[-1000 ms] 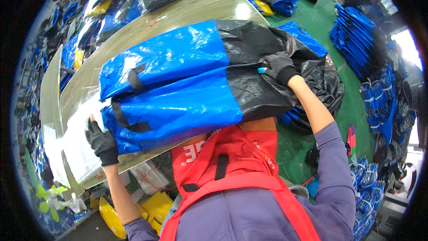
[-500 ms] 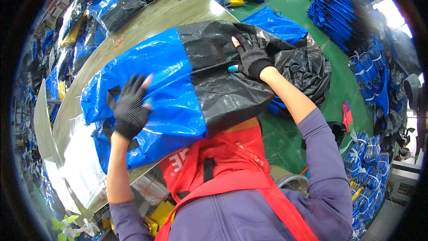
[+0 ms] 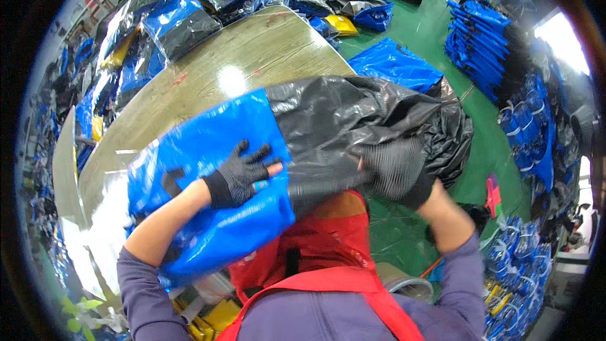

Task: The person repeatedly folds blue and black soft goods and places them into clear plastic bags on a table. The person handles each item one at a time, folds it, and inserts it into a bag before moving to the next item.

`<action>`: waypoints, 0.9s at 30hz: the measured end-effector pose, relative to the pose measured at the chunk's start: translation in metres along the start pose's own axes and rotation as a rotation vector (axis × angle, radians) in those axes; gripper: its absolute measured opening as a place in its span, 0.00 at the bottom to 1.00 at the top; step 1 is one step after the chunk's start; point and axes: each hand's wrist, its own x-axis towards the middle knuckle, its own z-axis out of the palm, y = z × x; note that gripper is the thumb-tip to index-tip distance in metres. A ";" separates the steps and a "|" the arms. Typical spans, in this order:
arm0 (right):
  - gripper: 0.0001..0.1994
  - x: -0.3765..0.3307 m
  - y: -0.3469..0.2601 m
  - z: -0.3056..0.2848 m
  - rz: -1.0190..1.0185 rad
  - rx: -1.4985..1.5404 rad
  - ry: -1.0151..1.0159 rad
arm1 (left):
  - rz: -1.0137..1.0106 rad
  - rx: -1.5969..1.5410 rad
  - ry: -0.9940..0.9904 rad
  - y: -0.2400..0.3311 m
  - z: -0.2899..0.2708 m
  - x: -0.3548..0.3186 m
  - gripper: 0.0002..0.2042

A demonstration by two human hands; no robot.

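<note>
A large bag of blue and black plastic sheet (image 3: 315, 113) lies flat and creased across the table in front of me. My left hand (image 3: 241, 178), in a black knit glove with bare fingertips, rests on its blue half (image 3: 208, 129) near the seam with the black. The fingers there are spread. At the near edge of the black half is my right hand (image 3: 401, 167), gloved alike and blurred by motion. Its fingers are partly hidden, so I cannot tell whether it grips the sheet. The bag's crumpled black end (image 3: 451, 136) hangs past the table on the right.
The wooden-topped table (image 3: 252, 44) curves away ahead. Packed bags in clear film (image 3: 180, 22) are heaped beyond it. On the green floor stand a stack of folded blue bags (image 3: 476, 44) and tied bundles (image 3: 521, 252) at right. A bucket (image 3: 407, 284) is beside me.
My left hand has slid right toward the seam. My right hand has come nearer and to the right, from the middle of the black half to its near edge. The bag sits lower in view.
</note>
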 end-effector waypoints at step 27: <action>0.31 0.131 0.134 0.171 0.179 -0.237 -0.581 | -1.514 -0.933 1.237 0.129 0.094 -0.326 0.24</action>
